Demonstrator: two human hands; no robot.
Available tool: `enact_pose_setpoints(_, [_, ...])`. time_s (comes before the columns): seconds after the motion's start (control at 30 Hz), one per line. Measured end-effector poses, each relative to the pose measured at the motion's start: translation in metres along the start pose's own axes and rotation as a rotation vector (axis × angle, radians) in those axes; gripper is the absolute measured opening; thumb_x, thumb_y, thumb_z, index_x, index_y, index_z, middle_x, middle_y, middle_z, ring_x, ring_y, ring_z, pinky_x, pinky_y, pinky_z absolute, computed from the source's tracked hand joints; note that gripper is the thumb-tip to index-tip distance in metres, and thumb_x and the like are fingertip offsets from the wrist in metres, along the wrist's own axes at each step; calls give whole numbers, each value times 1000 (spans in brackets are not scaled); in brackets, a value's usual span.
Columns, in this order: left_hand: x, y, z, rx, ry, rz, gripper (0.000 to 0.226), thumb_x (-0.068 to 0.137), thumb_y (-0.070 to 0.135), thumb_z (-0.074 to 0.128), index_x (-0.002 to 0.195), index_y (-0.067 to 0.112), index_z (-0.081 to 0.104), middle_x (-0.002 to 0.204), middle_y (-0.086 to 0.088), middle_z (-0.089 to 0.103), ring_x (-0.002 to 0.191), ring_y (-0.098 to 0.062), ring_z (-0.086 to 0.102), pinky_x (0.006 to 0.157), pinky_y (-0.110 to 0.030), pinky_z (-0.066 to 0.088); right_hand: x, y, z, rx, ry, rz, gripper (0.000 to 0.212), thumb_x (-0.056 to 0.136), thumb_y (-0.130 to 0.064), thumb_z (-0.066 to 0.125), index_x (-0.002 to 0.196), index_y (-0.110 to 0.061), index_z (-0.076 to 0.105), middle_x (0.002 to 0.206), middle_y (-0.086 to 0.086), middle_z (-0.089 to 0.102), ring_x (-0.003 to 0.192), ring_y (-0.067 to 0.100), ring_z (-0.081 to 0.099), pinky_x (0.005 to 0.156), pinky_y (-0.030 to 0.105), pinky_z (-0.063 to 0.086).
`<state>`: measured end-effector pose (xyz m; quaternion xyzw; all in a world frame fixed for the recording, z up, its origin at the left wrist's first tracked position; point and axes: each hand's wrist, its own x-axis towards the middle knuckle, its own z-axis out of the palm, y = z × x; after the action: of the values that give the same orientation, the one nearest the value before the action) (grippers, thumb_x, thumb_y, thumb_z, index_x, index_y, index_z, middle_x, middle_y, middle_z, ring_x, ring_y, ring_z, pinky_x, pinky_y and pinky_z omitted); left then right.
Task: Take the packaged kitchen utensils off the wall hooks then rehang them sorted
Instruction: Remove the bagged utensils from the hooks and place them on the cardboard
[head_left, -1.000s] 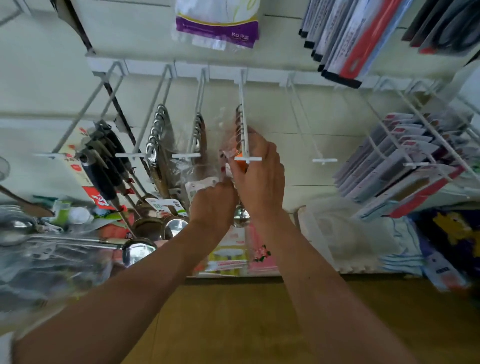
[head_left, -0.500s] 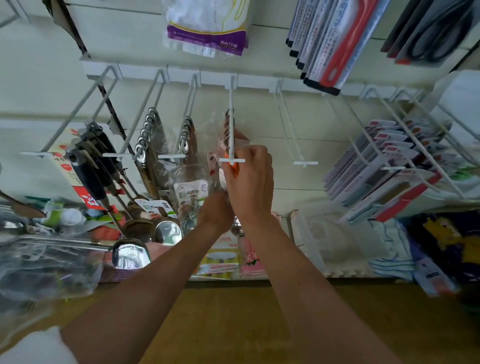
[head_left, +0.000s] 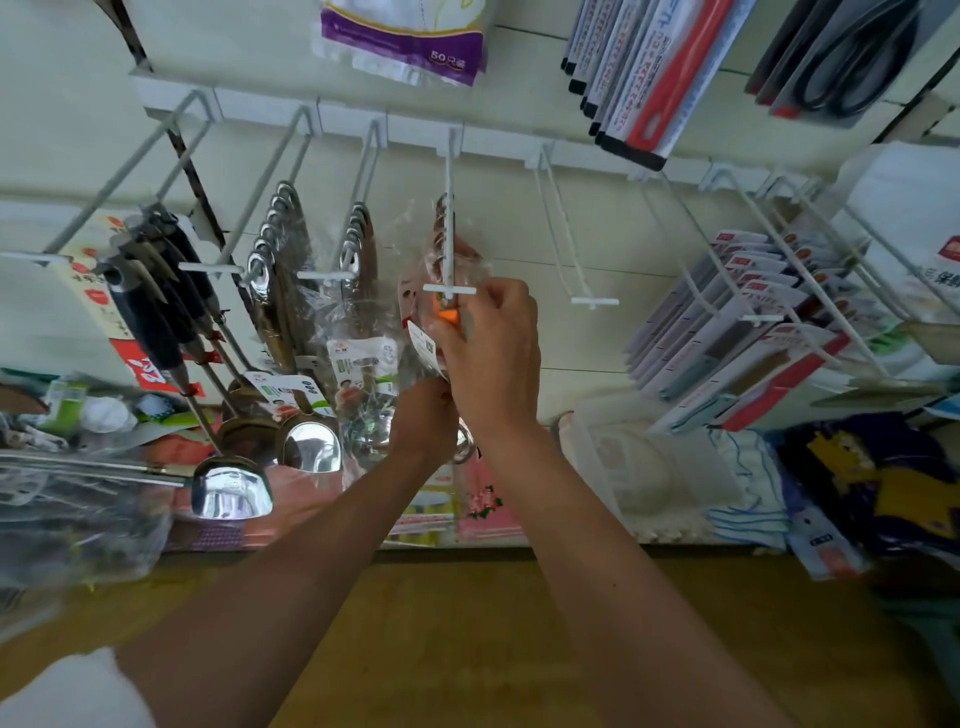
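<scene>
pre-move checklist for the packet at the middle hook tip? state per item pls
1. Top grip: ok. The right hand pinches the orange-handled packet just under the tip of the hook.
2. Lower support: ok. The left hand holds the packet's lower end.
3. Hang hole on or off the tip: cannot tell, the right hand covers it.
4. Packets behind on the same hook: ok, seated further back on the rod.
5. Spare place to hang: ok. The neighbouring hook to the right carries nothing.
</scene>
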<state>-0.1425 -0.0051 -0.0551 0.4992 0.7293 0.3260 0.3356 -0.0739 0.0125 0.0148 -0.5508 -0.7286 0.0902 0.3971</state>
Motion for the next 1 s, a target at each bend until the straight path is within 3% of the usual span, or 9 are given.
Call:
enact_pose_setpoints(0.1, [-11,-8,-5,83,-12,60,38,94,0,49,57,8,51,59,-3,50,55,-15,44,51,-26,30,-10,-4,-5,-16,-14,-32,26,88,-32,71,107,-16,66,109,4,58,103,23,52,83,34,48])
enact_pose_setpoints(0.17, [-17,-18,-7,132,-25,119,36,95,2,50,60,12,47,68,-12,62,62,-25,54,56,-31,29,-20,-5,-5,6,-30,-28,27,87,-32,72,108,-15,66,109,3,59,102,22,52,82,32,44])
enact_pose_setpoints(0.23, [-25,-32,-10,101,-36,170,30,96,7,52,67,13,55,75,-14,67,69,-30,60,59,-31,30,-30,-6,-6,26,-32,-28,27,86,-33,72,106,-15,66,106,1,58,99,20,52,81,29,40])
enact_pose_setpoints(0.37, [-35,-48,-23,70,-17,197,24,97,13,55,78,7,69,70,2,62,62,-14,53,54,-15,29,-42,-14,-3,54,-27,-46,25,86,-32,72,103,-15,64,103,0,56,95,21,53,78,36,46])
enact_pose_setpoints(0.53, [-48,-54,-35,70,-48,203,27,98,15,51,76,3,63,73,-13,67,66,-28,61,59,-40,43,-58,-28,-1,134,52,-39,24,88,-31,71,102,-13,64,116,-1,54,101,22,58,76,44,54])
enact_pose_setpoints(0.67, [-62,-52,-43,81,-57,203,26,99,19,52,73,19,49,63,10,49,57,-9,47,55,-29,28,-65,-33,2,168,81,-15,30,89,-29,70,111,-8,68,124,1,53,110,23,57,83,44,55])
enact_pose_setpoints(0.73, [-63,-53,-45,78,-64,198,24,99,20,52,75,18,53,66,7,55,60,-13,51,55,-28,27,-66,-36,4,180,110,17,32,89,-27,72,115,-10,68,128,2,51,112,22,57,83,43,56])
enact_pose_setpoints(0.83, [-68,-53,-46,114,-86,181,22,99,21,52,83,14,64,82,-5,69,71,-21,62,57,-29,31,-71,-39,4,168,165,56,35,87,-25,77,119,-13,67,129,0,48,112,19,56,82,43,57])
enact_pose_setpoints(1.0, [-73,-61,-44,126,-107,161,19,98,19,51,95,14,69,89,-4,73,76,-21,66,67,-36,50,-86,-38,8,187,131,65,30,89,-30,73,112,-14,64,108,-2,57,93,20,61,75,44,56])
